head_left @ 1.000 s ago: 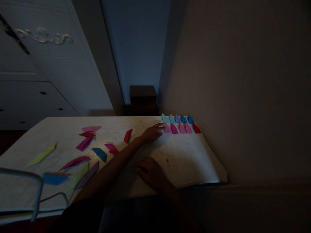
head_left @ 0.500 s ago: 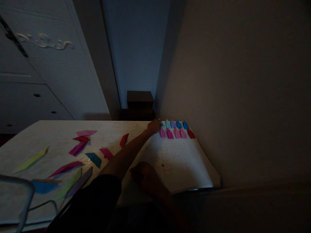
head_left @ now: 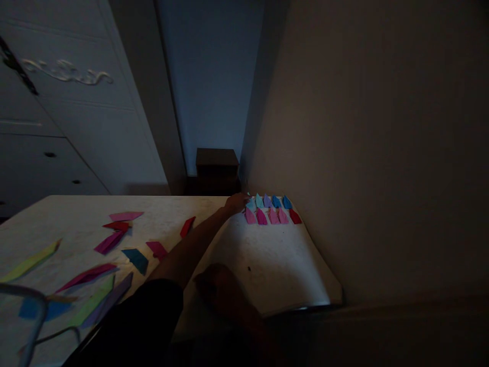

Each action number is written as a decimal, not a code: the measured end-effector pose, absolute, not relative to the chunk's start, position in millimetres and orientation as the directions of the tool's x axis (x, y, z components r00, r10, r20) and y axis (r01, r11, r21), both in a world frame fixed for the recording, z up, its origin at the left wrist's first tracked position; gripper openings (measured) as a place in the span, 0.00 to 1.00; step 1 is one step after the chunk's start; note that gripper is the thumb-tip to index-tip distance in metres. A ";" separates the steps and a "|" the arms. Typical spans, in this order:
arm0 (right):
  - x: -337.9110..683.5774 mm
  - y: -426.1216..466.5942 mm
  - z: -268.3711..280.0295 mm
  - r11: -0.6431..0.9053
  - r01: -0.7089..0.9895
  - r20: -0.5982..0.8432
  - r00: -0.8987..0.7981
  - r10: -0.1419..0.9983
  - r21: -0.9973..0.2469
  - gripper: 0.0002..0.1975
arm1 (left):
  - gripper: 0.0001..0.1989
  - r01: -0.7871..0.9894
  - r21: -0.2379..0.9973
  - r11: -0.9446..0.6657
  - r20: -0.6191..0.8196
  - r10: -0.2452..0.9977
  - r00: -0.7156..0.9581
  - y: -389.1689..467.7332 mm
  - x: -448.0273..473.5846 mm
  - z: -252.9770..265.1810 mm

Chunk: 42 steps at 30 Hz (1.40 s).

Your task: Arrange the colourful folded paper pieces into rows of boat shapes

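My left hand point(head_left: 236, 203) reaches across the table to the left end of two rows of folded paper pieces. Its fingers are closed at a light blue folded paper piece point(head_left: 250, 205), partly covering it. To the right in that back row stand pale teal, lilac and blue pieces point(head_left: 287, 202). In front lies a row of pink pieces point(head_left: 262, 216) with a red piece point(head_left: 295, 216) at its right end. Close to my body, my right hand point(head_left: 218, 286) hovers over or rests on the near edge, fingers curled in deep shadow; what it holds, if anything, is hidden.
Loose folded papers, among them a teal one point(head_left: 136, 260), a red one point(head_left: 187, 227) and a yellow one point(head_left: 32, 261), are scattered over the left of the white table point(head_left: 275, 270). A metal tube frame point(head_left: 41, 311) stands near left. A wall point(head_left: 362, 178) borders the right.
The view has shifted slightly, so the table appears a little lower and further left. My left hand stays at the left end of the rows; my right hand remains curled near the edge.
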State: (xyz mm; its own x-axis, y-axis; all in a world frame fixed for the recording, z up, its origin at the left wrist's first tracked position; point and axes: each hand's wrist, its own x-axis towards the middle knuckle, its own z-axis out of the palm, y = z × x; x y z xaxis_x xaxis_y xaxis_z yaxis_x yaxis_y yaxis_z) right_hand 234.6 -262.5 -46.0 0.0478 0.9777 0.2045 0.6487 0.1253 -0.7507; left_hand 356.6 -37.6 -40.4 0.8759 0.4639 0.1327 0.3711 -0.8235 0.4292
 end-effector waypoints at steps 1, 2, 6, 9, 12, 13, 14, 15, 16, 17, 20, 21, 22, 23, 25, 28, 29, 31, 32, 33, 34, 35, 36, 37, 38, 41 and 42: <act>234.8 -262.5 -46.6 0.129 0.645 0.207 0.047 0.977 -0.753 0.11 | 0.17 0.367 0.443 -0.818 0.152 0.472 0.869 -37.5 355.2 -39.9; 234.9 -262.5 -47.1 0.132 0.639 0.211 0.050 0.976 -0.758 0.11 | 0.17 0.363 0.457 -0.812 0.172 0.481 0.860 -37.4 353.7 -39.2; 235.2 -263.3 -48.4 0.133 0.636 0.217 0.056 0.975 -0.760 0.08 | 0.19 0.339 0.517 -0.786 0.249 0.517 0.819 -38.9 344.3 -33.6; 235.3 -263.9 -47.4 0.123 0.645 0.216 0.067 0.974 -0.754 0.08 | 0.17 0.307 0.556 -0.773 0.287 0.525 0.801 -46.3 331.4 -27.8; 235.3 -264.4 -46.0 0.147 0.642 0.253 0.076 0.964 -0.753 0.09 | 0.15 0.265 0.583 -0.768 0.301 0.507 0.808 -61.8 310.5 -20.7; 235.2 -264.6 -45.4 0.157 0.640 0.263 0.074 0.962 -0.753 0.09 | 0.14 0.252 0.588 -0.768 0.301 0.497 0.814 -68.5 301.5 -18.0; 235.0 -264.8 -44.7 0.159 0.639 0.267 0.075 0.961 -0.753 0.08 | 0.14 0.237 0.594 -0.769 0.299 0.485 0.822 -75.8 291.4 -15.1; 234.7 -265.1 -44.0 0.154 0.639 0.265 0.081 0.961 -0.753 0.07 | 0.13 0.222 0.600 -0.769 0.298 0.472 0.830 -83.4 280.1 -12.1; 234.3 -265.4 -43.4 0.147 0.640 0.258 0.083 0.963 -0.754 0.07 | 0.12 0.203 0.607 -0.769 0.295 0.454 0.841 -91.3 267.7 -9.2; 233.9 -265.8 -42.8 0.142 0.637 0.251 0.084 0.964 -0.758 0.07 | 0.12 0.166 0.636 -0.753 0.282 0.427 0.859 -99.2 254.4 -6.5; 233.1 -267.5 -43.1 0.150 0.616 0.243 0.069 0.968 -0.773 0.08 | 0.12 0.095 0.736 -0.670 0.282 0.432 0.857 -122.6 209.4 -1.1; 233.1 -268.2 -44.1 0.150 0.612 0.238 0.064 0.969 -0.776 0.09 | 0.12 0.086 0.763 -0.641 0.287 0.454 0.843 -130.1 193.4 -0.7; 233.4 -268.9 -45.3 0.145 0.612 0.231 0.064 0.971 -0.777 0.09 | 0.12 0.079 0.794 -0.603 0.284 0.482 0.829 -137.3 177.3 -1.1; 233.9 -269.6 -46.6 0.136 0.616 0.225 0.068 0.972 -0.776 0.10 | 0.12 0.082 0.831 -0.550 0.270 0.528 0.805 -144.3 161.3 -2.5; 235.3 -271.0 -48.8 0.125 0.622 0.216 0.072 0.974 -0.773 0.10 | 0.12 0.077 0.915 -0.397 0.223 0.654 0.723 -157.0 130.5 -8.3; 237.5 -271.9 -48.4 0.135 0.610 0.204 0.044 0.978 -0.781 0.10 | 0.12 0.098 0.963 -0.252 0.162 0.828 0.537 -172.7 90.0 -22.2; 237.8 -271.9 -47.2 0.135 0.601 0.195 0.035 0.980 -0.788 0.10 | 0.12 0.111 0.968 -0.225 0.146 0.865 0.480 -177.0 78.7 -27.1; 237.5 -271.7 -44.5 0.118 0.587 0.173 0.038 0.984 -0.801 0.11 | 0.12 0.138 0.973 -0.187 0.119 0.910 0.397 -184.4 60.3 -35.5; 237.1 -271.6 -43.3 0.105 0.582 0.163 0.047 0.985 -0.806 0.11 | 0.12 0.148 0.973 -0.176 0.111 0.923 0.368 -187.4 53.4 -38.6; 236.8 -271.4 -42.6 0.094 0.579 0.155 0.056 0.986 -0.810 0.12 | 0.12 0.155 0.973 -0.170 0.108 0.932 0.346 -190.0 48.0 -40.9; 236.7 -271.3 -42.2 0.086 0.578 0.149 0.063 0.987 -0.811 0.12 | 0.13 0.156 0.974 -0.167 0.109 0.939 0.325 -191.9 44.0 -42.3; 237.0 -270.9 -42.2 0.080 0.580 0.144 0.065 0.987 -0.811 0.13 | 0.13 0.151 0.975 -0.164 0.111 0.945 0.307 -193.4 41.3 -43.1; 237.8 -270.3 -42.2 0.076 0.584 0.138 0.062 0.989 -0.808 0.13 | 0.13 0.141 0.977 -0.161 0.114 0.950 0.291 -194.4 39.6 -43.4; 239.0 -269.3 -41.9 0.069 0.591 0.126 0.056 0.990 -0.804 0.14 | 0.13 0.133 0.978 -0.159 0.116 0.952 0.284 -194.9 38.5 -43.3; 240.5 -267.7 -41.0 0.059 0.597 0.107 0.046 0.993 -0.800 0.14 | 0.13 0.129 0.979 -0.158 0.116 0.951 0.286 -195.3 38.0 -43.0; 243.7 -258.0 -32.7 0.033 0.606 0.044 0.004 0.999 -0.795 0.15 | 0.12 0.156 0.970 -0.185 0.127 0.939 0.321 -195.9 37.8 -41.3; 243.4 -252.8 -28.0 0.037 0.609 0.036 -0.015 0.999 -0.792 0.15 | 0.12 0.174 0.963 -0.206 0.139 0.932 0.334 -196.2 37.7 -40.8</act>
